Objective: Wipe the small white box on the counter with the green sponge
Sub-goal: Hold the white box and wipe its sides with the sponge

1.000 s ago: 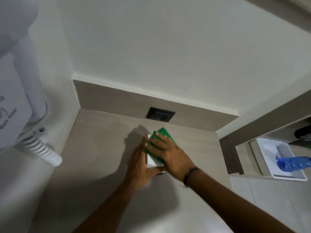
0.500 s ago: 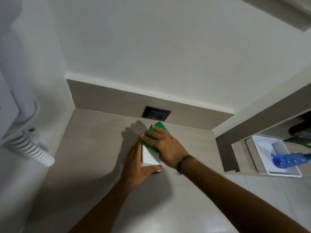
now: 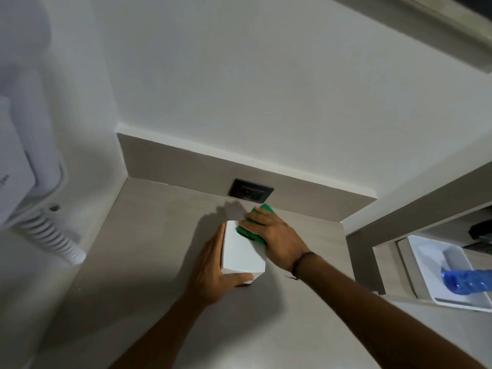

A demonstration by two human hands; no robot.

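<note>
Small white box on grey counter, near back edge; green sponge on its rear-right; black wall socket behind.

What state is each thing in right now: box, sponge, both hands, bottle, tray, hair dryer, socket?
Box: on the counter, held steady at its left side.
Sponge: pressed on the box's far right edge.
Left hand: gripping the box.
Right hand: pressing the sponge down.
Bottle: lying in the tray.
Tray: on the lower shelf.
Hair dryer: hung on the wall.
Socket: nothing plugged in.
</note>
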